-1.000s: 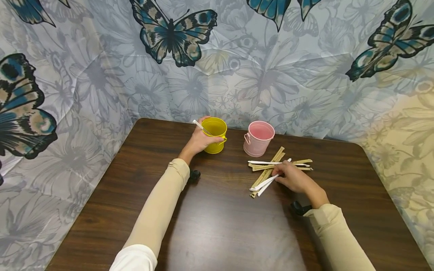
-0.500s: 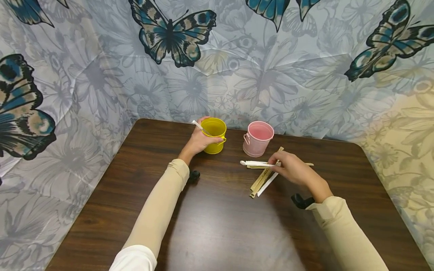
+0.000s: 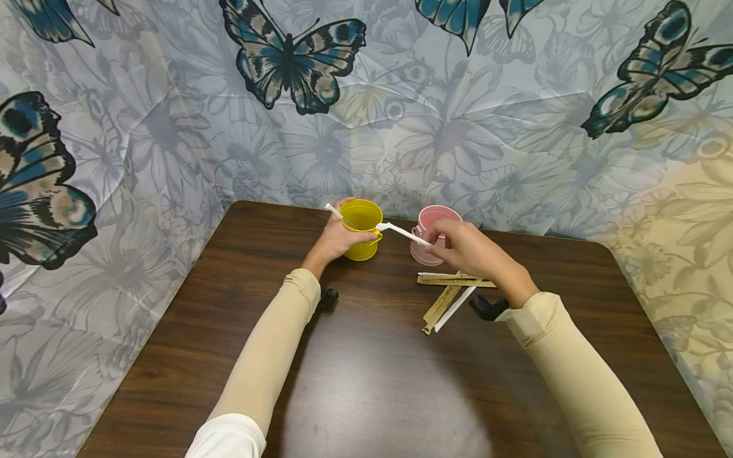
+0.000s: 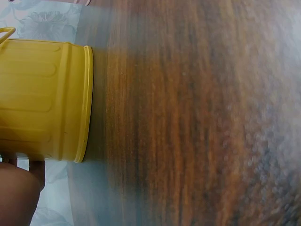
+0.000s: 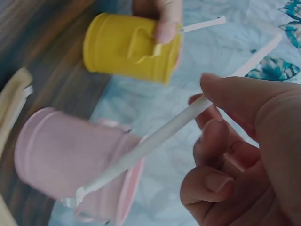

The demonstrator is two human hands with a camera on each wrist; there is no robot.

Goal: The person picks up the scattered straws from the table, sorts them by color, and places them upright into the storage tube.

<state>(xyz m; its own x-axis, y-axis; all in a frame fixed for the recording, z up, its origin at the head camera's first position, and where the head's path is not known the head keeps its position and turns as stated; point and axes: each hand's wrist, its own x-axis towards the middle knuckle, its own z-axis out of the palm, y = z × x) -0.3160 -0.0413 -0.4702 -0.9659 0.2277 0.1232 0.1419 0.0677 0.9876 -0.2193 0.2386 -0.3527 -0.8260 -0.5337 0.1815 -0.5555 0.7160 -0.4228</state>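
My left hand point(image 3: 335, 240) grips a small yellow bucket point(image 3: 362, 252) by its side, the thumb near its handle. One white paper-wrapped straw point(image 3: 335, 210) stands tilted in it, poking over the rim. Between thumb and fingers my right hand point(image 3: 478, 257) pinches another white paper-wrapped straw point(image 5: 155, 140). Its far end, kinked in the head view, reaches the yellow bucket's right rim; I cannot tell whether they touch. Behind the right hand stands a pink bucket point(image 3: 422, 256), partly covered by it. The left wrist view shows the yellow bucket's side point(image 4: 37, 94) and some fingertips.
In front of the pink bucket lies a crossed pile of brown-wrapped straws point(image 3: 439, 310) and white-wrapped straws point(image 3: 455, 309). The brown wooden table point(image 3: 366, 381) ends at a butterfly-patterned cloth point(image 3: 458, 140) behind the buckets.
My right hand has picked a white-wrapped straw off the pile and carried it up and left, in front of the pink bucket toward the yellow one. The left hand keeps its hold.
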